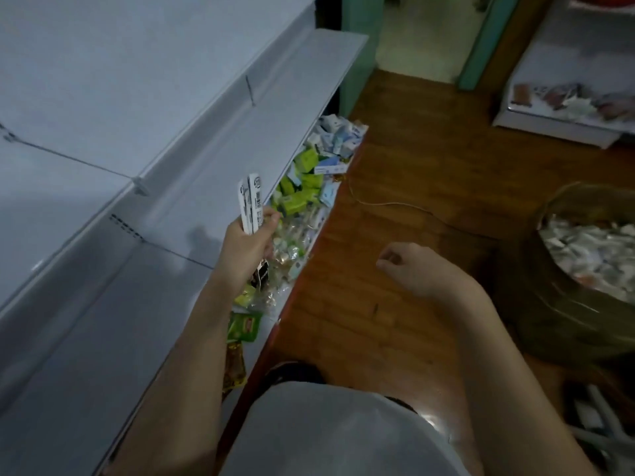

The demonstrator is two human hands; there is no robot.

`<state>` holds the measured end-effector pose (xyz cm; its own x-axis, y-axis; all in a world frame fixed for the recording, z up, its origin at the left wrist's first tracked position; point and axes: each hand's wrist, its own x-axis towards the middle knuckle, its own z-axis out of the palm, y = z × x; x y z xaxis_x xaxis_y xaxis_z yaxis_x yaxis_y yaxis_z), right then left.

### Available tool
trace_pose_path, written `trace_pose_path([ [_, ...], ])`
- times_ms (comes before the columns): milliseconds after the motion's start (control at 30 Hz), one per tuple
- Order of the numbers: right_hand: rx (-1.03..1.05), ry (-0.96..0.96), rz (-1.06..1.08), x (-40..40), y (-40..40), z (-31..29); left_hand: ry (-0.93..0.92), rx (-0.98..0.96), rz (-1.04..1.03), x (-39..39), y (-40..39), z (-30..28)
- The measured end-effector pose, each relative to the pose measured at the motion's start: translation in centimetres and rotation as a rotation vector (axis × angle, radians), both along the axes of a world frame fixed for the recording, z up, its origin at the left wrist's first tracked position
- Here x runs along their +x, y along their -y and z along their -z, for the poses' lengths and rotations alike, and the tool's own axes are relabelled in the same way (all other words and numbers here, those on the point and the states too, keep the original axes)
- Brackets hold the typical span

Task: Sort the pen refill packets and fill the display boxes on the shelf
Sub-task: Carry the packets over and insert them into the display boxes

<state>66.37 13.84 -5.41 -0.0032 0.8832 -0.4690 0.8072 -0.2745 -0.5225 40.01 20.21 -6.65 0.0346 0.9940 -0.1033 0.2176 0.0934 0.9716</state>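
Grey shelf [213, 187] above lower shelf's jumbled small packets [302, 197].

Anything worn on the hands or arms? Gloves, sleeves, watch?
No. The left hand and right hand are bare, no gloves, rings or watch visible. Both forearms are bare up to the frame edge; no sleeves show. A light grey garment covers the torso below.

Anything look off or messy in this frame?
Yes: small packets lie jumbled in a loose heap on the lower shelf, not boxed. The left hand grips a few refill packets.
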Motion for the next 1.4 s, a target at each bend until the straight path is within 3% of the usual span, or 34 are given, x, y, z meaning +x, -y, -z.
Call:
trace_pose_path([
  [133,-0.064,-0.051,0.055,3.9,-2.8,1.4,-0.01,-0.064,0.09,3.9,-4.0,1.2],
  [333,-0.113,-0.024,0.106,9.1,-10.9,2.7,-0.047,-0.012,0.124,10.7,-13.2,2.0],
  [533,-0.085,0.049,0.179,15.8,-22.1,0.6,0.064,-0.104,0.153,18.7,-25.9,3.0],
  [900,-0.083,0.024,0.333,27.4,-35.8,0.2,-0.015,-0.139,0.252,31.7,-42.9,2.8],
  [1400,-0.073,-0.026,0.131,47.2,-61.1,0.3,0.019,-0.145,0.064,47.9,-62.2,2.3],
])
